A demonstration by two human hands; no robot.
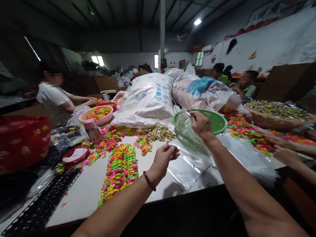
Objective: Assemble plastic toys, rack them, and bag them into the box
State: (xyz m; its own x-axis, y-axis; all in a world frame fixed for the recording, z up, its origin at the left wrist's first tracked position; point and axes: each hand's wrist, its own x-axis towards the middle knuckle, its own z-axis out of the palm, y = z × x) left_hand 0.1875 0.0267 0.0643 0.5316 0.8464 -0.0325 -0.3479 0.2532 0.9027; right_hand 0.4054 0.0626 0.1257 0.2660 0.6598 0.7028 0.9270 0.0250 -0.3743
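Note:
My right hand [201, 123] pinches the upper edge of a clear plastic bag [184, 119], which hangs in front of a green mesh basket [220, 124]. Lower and to the left, my left hand [165, 159], with a beaded bracelet at the wrist, has its thumb and fingers curled together. Whether anything is in them I cannot make out. Flat clear bags [184, 168] lie on the table beneath my hands. Left of my left hand, rows of bright plastic pieces [120, 171] in yellow, green, pink and orange lie side by side.
Large white woven sacks [148, 98] stand behind. More clear bags [243, 156] lie at right, near a co-worker's hands [286, 154]. A pink basin [96, 120], a pink-lidded bottle [92, 131], a red basket [76, 154] and a black perforated strip [44, 200] are at left.

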